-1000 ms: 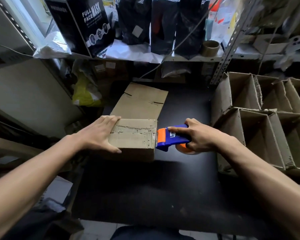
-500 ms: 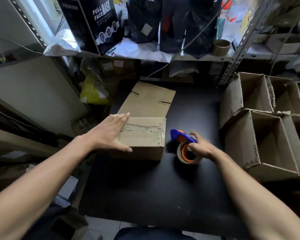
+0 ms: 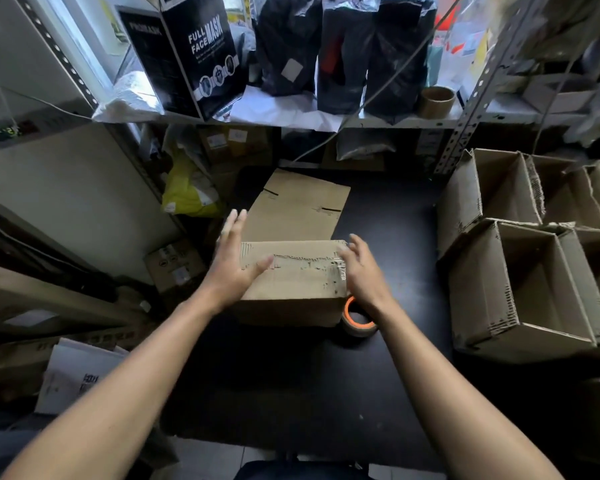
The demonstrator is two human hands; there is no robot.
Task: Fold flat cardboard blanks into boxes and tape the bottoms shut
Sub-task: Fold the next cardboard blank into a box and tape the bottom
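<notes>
A folded cardboard box (image 3: 291, 289) stands on the black table (image 3: 291, 386), taped bottom upward, clear tape running along its seam. My left hand (image 3: 234, 263) lies against the box's left end, fingers straight, thumb on top. At the box's right end my right hand (image 3: 362, 271) touches the edge with straight fingers. The tape dispenser (image 3: 359, 320) with its orange-cored roll lies on the table just behind my right wrist, mostly hidden. A flat cardboard blank (image 3: 297, 206) lies behind the box.
Several finished open boxes (image 3: 520, 289) are stacked at the right edge of the table. A shelf (image 3: 388, 121) above the back holds black bags, a "Full Face Mask" carton (image 3: 191, 53) and a tape roll (image 3: 436, 102). Clutter and cartons fill the floor at left.
My right hand has set the tape dispenser down on the table and moved to the box's right end. My left hand has stayed at the box's left end.
</notes>
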